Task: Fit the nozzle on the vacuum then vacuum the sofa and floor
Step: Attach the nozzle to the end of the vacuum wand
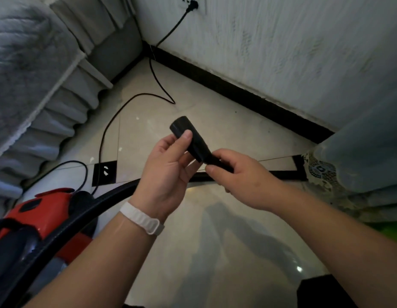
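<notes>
A black nozzle [188,136] is held up over the floor in the middle of the view. My left hand [168,170] pinches its wider end with thumb and fingers. My right hand [239,178] grips its narrower end, where it meets the end of the black hose; the joint is hidden by my fingers. The black hose [86,218] curves down left to the red and black vacuum [41,216] on the floor at the lower left. The grey covered sofa [37,85] fills the upper left. Beige floor tiles [215,230] lie below.
A black power cord [108,127] runs from a wall socket [193,4] across the floor to the vacuum. A black skirting board [237,87] lines the white wall. A second covered seat with lace trim [349,174] stands at right. A dark object [320,292] sits bottom right.
</notes>
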A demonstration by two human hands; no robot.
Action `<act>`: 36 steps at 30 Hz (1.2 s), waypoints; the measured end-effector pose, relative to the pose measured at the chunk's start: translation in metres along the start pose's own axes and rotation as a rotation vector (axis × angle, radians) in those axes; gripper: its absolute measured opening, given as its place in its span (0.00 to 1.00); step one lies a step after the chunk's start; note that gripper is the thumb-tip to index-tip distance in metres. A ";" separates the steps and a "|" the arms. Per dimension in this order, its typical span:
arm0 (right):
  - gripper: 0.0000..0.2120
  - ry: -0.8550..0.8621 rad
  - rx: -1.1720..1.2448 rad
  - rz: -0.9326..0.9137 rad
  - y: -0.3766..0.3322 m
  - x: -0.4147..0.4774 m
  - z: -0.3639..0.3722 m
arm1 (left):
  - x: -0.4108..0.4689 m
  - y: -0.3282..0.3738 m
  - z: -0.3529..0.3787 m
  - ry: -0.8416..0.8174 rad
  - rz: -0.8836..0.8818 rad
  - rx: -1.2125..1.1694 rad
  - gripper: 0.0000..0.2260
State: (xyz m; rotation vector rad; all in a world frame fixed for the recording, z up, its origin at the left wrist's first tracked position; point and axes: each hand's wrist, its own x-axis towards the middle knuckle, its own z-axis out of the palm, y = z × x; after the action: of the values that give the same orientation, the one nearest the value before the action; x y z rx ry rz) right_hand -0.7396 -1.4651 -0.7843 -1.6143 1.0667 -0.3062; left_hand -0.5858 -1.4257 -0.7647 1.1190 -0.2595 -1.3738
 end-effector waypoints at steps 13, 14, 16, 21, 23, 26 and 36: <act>0.07 -0.023 -0.095 -0.050 -0.009 0.003 -0.012 | 0.013 -0.002 -0.004 -0.009 0.089 0.083 0.08; 0.06 -0.023 -0.104 -0.046 -0.008 0.004 -0.014 | 0.014 -0.002 -0.003 -0.009 0.093 0.094 0.08; 0.07 -0.022 -0.130 -0.036 -0.007 0.004 -0.020 | 0.015 -0.004 -0.001 -0.007 0.103 0.117 0.07; 0.09 0.013 -0.209 -0.031 0.001 0.003 -0.027 | 0.010 -0.008 0.007 -0.016 0.141 0.197 0.11; 0.09 0.033 -0.241 -0.026 0.004 0.002 -0.028 | 0.008 -0.009 0.008 -0.022 0.153 0.235 0.12; 0.07 0.046 -0.253 -0.008 0.002 0.001 -0.031 | 0.007 -0.010 0.009 -0.028 0.165 0.270 0.14; 0.15 0.298 -0.015 0.086 -0.005 0.003 -0.036 | 0.013 -0.009 0.004 0.020 0.093 0.094 0.14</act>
State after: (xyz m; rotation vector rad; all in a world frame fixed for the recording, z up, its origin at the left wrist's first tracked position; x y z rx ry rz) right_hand -0.7600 -1.4910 -0.7680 -1.5624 1.3632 -0.4929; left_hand -0.5911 -1.4366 -0.7754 1.1830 -0.3600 -1.2783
